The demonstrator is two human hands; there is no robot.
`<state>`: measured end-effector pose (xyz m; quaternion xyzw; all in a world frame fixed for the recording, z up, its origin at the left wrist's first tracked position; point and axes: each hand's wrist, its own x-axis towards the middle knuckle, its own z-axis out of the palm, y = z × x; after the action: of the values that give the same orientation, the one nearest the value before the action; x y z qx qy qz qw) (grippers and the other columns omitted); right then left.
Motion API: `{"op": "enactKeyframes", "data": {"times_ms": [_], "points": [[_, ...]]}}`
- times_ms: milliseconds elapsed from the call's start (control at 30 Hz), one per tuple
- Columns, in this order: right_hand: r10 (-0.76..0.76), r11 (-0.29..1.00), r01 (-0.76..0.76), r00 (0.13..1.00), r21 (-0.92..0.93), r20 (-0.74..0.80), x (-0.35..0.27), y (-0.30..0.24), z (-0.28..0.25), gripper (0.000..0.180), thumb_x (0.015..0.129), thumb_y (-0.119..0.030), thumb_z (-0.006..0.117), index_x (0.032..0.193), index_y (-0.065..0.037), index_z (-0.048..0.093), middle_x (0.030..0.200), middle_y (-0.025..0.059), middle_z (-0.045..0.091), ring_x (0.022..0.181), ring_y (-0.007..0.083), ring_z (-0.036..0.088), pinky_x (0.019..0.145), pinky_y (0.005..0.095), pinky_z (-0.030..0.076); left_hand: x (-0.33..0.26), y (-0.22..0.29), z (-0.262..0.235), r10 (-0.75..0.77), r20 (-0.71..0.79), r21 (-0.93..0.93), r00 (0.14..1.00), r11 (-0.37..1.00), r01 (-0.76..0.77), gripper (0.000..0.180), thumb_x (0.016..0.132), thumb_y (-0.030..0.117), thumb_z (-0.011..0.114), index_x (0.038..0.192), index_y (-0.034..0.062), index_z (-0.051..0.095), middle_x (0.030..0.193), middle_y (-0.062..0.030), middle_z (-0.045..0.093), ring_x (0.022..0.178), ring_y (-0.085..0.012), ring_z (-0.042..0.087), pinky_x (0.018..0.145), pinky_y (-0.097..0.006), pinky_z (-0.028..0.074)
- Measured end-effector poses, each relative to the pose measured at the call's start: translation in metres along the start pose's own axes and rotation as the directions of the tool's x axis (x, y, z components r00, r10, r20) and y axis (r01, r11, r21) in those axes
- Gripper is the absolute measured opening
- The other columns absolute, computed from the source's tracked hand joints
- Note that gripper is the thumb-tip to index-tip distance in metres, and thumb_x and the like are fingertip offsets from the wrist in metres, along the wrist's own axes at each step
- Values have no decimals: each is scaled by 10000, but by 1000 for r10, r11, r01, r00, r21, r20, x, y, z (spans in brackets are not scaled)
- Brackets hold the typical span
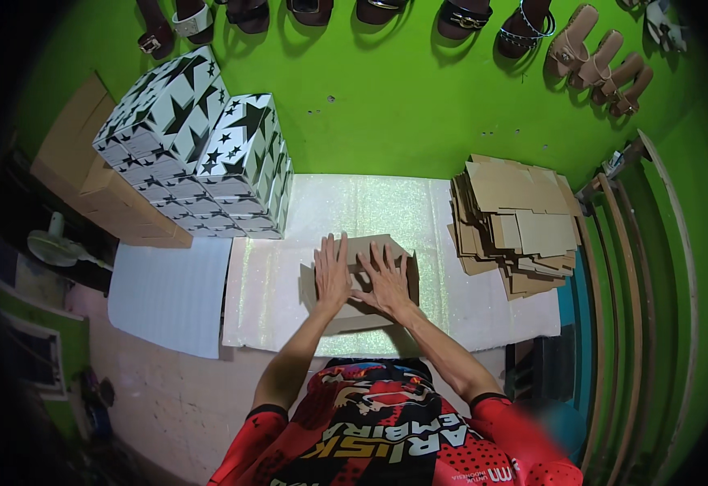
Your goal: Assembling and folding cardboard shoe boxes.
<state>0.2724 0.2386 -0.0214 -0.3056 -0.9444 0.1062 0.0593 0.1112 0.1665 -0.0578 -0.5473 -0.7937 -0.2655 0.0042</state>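
Observation:
A brown cardboard box (pixel 354 323), partly folded with flaps standing up, lies on the pale shiny table in front of me. My left hand (pixel 333 274) rests flat on its left part, fingers stretched away from me. On the right part lies my right hand (pixel 386 279), its fingers spread over the cardboard. Both palms face down, and the thumbs come close together near the middle. Much of the box's inside is hidden beneath my hands.
A stack of flat cardboard blanks (pixel 524 223) sits at the table's right end. Star-patterned white boxes (pixel 208 162) are piled at the back left, beside a large brown carton (pixel 119 202). Sandals (pixel 573 44) hang along the green wall. A fan (pixel 58 243) stands far left.

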Motion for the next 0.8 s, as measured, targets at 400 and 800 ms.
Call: {"op": "enactKeyframes", "data": {"times_ms": [400,800], "points": [[-8,1000,8,999,7,45,-14,10,29,983,901,-836,487,1636,-188,399,1736,138,256,1608,401,174,1250,706,15,-44,-12,12,-92,157,220,983,974,56,662,1070,514,481,1640,192,384,1740,-74,265,1611,-325,189,1235,-720,44],[-400,916,399,916,-27,-25,-50,46,26,852,864,-846,541,1398,-194,668,1525,150,568,1467,387,467,1242,668,199,-37,-9,13,-99,199,208,975,976,57,698,1060,526,496,1657,195,348,1750,-91,228,1620,-327,155,1231,-728,35]]}}
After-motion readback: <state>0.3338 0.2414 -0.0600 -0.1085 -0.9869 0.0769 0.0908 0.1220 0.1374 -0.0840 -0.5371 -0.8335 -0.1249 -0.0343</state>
